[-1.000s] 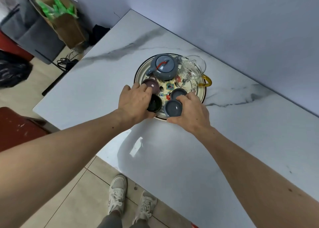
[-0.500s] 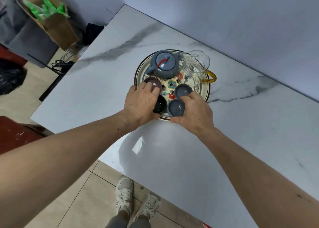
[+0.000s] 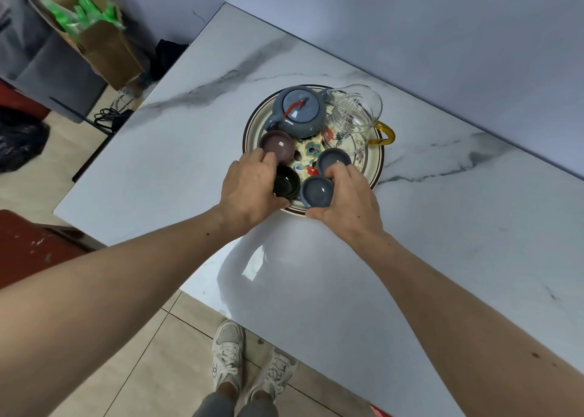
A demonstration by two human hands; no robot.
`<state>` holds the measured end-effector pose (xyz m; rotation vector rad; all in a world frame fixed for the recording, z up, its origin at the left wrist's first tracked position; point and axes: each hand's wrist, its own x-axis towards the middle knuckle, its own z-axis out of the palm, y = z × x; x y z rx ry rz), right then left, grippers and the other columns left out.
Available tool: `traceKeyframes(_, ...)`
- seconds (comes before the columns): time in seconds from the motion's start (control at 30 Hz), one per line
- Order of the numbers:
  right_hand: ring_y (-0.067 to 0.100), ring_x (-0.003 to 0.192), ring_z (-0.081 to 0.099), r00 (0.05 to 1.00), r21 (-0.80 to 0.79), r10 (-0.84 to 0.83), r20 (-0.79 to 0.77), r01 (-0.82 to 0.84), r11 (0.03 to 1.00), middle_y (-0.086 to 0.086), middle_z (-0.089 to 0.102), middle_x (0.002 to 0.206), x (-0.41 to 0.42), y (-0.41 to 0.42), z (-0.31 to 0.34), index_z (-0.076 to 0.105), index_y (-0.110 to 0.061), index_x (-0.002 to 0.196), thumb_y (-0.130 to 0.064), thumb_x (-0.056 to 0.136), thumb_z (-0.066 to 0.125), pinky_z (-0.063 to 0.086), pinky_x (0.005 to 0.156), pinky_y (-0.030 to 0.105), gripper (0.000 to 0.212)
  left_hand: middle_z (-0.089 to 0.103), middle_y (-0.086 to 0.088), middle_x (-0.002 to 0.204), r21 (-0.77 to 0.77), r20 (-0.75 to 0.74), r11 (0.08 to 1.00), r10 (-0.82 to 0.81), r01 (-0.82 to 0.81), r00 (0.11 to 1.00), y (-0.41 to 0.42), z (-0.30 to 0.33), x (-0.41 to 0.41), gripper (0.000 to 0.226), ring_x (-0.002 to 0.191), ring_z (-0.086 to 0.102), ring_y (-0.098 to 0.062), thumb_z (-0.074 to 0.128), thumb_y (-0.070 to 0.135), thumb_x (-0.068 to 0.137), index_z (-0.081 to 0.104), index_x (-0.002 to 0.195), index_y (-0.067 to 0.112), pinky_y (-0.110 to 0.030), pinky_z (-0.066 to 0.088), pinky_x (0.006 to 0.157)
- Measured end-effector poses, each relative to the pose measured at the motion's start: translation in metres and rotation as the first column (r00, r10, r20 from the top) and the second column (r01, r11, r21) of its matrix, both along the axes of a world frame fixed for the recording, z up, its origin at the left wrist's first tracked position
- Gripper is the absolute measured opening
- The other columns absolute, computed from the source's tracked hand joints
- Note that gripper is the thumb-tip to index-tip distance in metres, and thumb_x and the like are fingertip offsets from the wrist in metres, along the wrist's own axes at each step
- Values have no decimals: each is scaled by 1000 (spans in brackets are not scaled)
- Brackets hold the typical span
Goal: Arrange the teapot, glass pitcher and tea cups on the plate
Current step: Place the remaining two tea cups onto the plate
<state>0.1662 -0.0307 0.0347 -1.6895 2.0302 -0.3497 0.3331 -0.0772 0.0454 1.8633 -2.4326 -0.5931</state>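
A round flower-patterned plate (image 3: 374,164) lies on the marble table. On its far side stand a grey-blue teapot (image 3: 298,112) with a red cord and a glass pitcher (image 3: 355,115) with an amber handle. Nearer me sit a purple cup (image 3: 277,144), a black cup (image 3: 287,181) and two grey-blue cups (image 3: 333,159), (image 3: 317,190). My left hand (image 3: 249,187) curls around the black cup, fingertips touching the purple cup. My right hand (image 3: 347,195) grips the nearer grey-blue cup at the plate's front edge.
The marble table (image 3: 189,138) meets a pale wall along its far side. A cardboard box with green packets (image 3: 91,28), a grey seat and cables lie on the floor to the left. My shoes (image 3: 249,363) stand below the table's near edge.
Both hands have stayed on the cups at the plate's front; the fingers have shifted slightly. The camera view has shifted a little.
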Motion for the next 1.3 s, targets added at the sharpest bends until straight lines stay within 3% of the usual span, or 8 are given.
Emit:
traceKeyframes(0.17,20,90,52,997,3,-77,11,77,997,1,52,100,9,2,-3,51,-20,99,-32,55,90,41,64,29,60,57,-13,114,25,-84,994,111,-109,990,2,-4,-1,71,102,53,-32,88,35,56,55,113,9,-42,49,84)
traceKeyframes(0.4,19,89,51,974,15,-185,130,184,983,-2,47,101,12,6,-6,50,-19,99,-38,52,92,40,67,29,66,56,-11,113,71,-190,979,203,-193,960,6,-8,2,74,102,55,-29,90,36,52,53,111,12,-38,49,80)
traceKeyframes(0.57,20,89,59,954,7,-229,191,232,973,2,56,103,11,14,-8,50,-19,101,-36,54,89,55,71,34,64,57,-10,111,66,-226,978,206,-196,952,11,-8,6,65,101,56,-28,83,34,58,56,115,15,-35,49,79)
traceKeyframes(0.7,20,89,62,921,14,-317,226,323,946,3,62,100,14,17,-11,54,-18,101,-37,55,88,56,76,40,61,59,-8,108,35,-239,973,231,-229,943,12,-10,5,64,99,56,-25,84,37,59,59,114,17,-33,49,77)
traceKeyframes(0.9,18,89,57,884,-70,-400,242,427,901,-2,52,98,26,21,-17,56,-16,101,-37,56,89,49,73,28,60,61,-10,105,-48,-258,956,268,-289,928,18,-18,2,62,100,52,-28,85,42,59,58,107,14,-39,47,84)
traceKeyframes(1.3,18,94,55,870,-75,-430,241,459,885,-1,52,103,29,22,-18,54,-14,104,-40,56,89,45,74,25,65,60,-11,104,-57,-269,950,283,-308,921,20,-21,0,66,98,51,-29,87,44,55,56,104,12,-39,45,82)
